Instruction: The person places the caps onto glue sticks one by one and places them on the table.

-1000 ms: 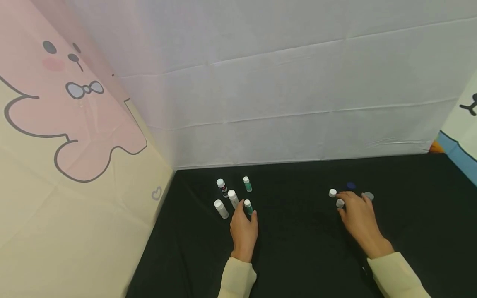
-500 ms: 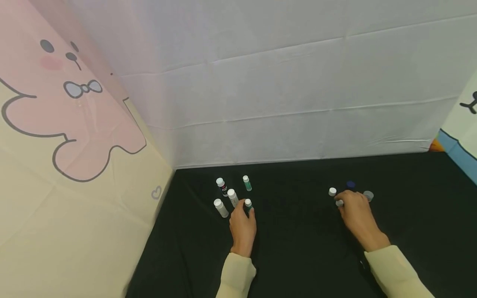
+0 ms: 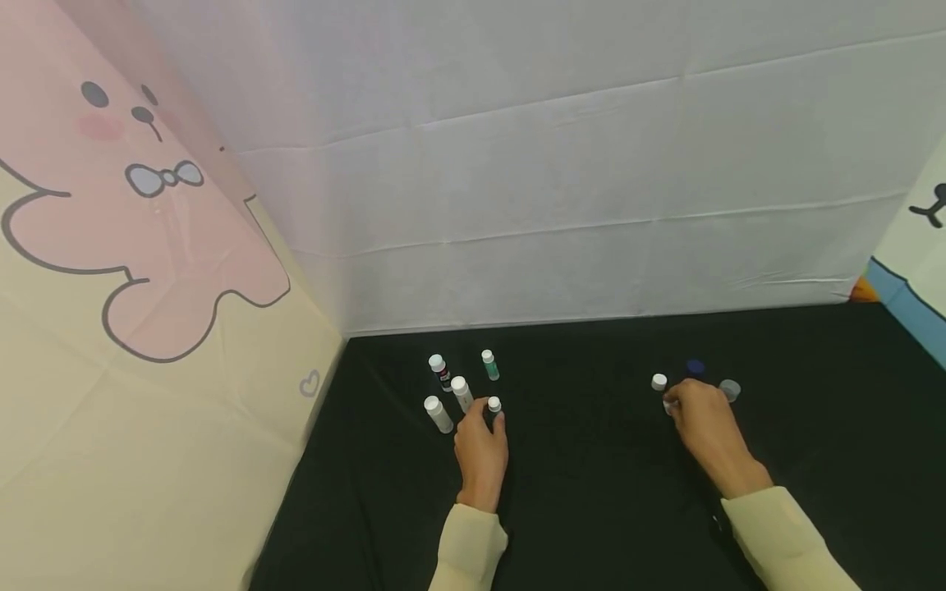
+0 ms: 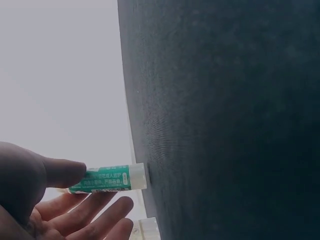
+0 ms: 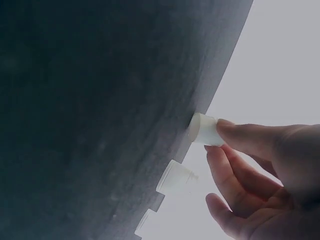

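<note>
Black cloth (image 3: 584, 484) spreads under everything, and on it the green tube (image 4: 107, 179) stands upright, clasped by the person's left hand (image 3: 480, 455), thumb on one side and fingers on the other; whether its base touches the cloth or sits just above, I can't tell from here; left and right I count as the person faces. Just left of the tube, beside the fingers, stands a slim white bottle (image 3: 462, 395), with a second white bottle (image 3: 439, 414) further left; a dark bottle (image 3: 441, 374) with a white top is behind and to the left, and another green tube (image 3: 491, 365) is almost straight behind; so the left side is tight, while to the right a broad run of cloth gives plenty of room, as does the stretch in front.

Well off to the right of the tube, the right hand (image 3: 705, 423) pinches a small white cap (image 5: 206, 129) between thumb and fingertips; also far right, a little farther back than the tube, lie a loose white cap (image 3: 659, 382), a dark blue cap (image 3: 695, 366) and a greyish cap (image 3: 730, 390); the cloth's back edge meets a white sheet (image 3: 517, 180) behind the tube; its left edge slants along a cream-and-pink hanging (image 3: 170, 263), leaving a strip of room beyond the bottles.
</note>
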`<state>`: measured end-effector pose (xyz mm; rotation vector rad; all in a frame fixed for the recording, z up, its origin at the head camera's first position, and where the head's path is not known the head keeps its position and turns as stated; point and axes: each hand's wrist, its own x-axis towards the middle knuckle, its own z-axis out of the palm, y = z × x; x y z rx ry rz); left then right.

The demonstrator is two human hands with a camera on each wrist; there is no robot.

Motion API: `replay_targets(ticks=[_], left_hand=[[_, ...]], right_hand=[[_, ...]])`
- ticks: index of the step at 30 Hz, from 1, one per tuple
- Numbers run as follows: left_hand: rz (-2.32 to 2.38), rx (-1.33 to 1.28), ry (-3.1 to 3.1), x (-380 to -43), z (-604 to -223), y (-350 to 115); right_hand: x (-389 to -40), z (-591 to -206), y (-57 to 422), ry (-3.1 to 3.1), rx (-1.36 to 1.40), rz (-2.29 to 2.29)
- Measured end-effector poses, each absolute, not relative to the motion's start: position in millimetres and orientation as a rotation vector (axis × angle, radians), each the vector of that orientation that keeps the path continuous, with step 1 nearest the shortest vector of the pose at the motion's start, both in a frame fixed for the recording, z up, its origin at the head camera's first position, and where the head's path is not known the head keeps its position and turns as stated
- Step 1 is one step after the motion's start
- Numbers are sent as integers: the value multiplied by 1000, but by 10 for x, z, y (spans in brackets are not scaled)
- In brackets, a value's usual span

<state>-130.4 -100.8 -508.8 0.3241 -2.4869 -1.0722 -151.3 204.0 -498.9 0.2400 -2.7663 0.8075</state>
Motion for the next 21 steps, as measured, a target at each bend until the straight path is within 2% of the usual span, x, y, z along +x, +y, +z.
replay_targets(ticks=[21], left_hand=[[-957,162,-2512,-1197,-5028,-851]], right_hand=[[-1293,-4877,1743,-2559,337,840]])
